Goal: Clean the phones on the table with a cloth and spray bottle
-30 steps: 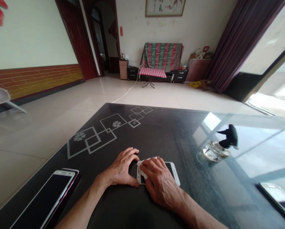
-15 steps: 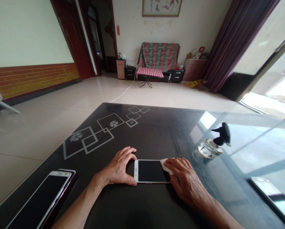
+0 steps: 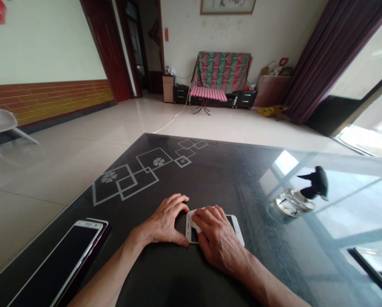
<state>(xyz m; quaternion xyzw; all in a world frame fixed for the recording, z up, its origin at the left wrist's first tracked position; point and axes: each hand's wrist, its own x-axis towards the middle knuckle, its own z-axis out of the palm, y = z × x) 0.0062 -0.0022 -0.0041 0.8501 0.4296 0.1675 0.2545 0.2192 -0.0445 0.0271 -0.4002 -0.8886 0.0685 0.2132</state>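
Note:
A white smartphone (image 3: pixel 237 230) with a dark screen lies flat on the glossy black table (image 3: pixel 235 175) in front of me. My left hand (image 3: pixel 165 221) steadies the phone's left end, thumb at the near edge and fingertips at the far edge. Over the screen, my right hand (image 3: pixel 219 236) presses a folded white wipe (image 3: pixel 195 222) near the phone's left end. Its fingers cover most of the wipe and much of the screen. The phone's right end shows beyond the hand.
Stacked phones (image 3: pixel 58 260) lie at the left. A clear spray bottle (image 3: pixel 295 202) with a black trigger stands at the right, and another phone (image 3: pixel 374 264) lies near the right edge. A white chair (image 3: pixel 1 121) is beyond the table at left.
My right hand has slid the wipe leftward across the screen, from the phone's right end to its left end. The left hand keeps its hold. The camera view has turned slightly left.

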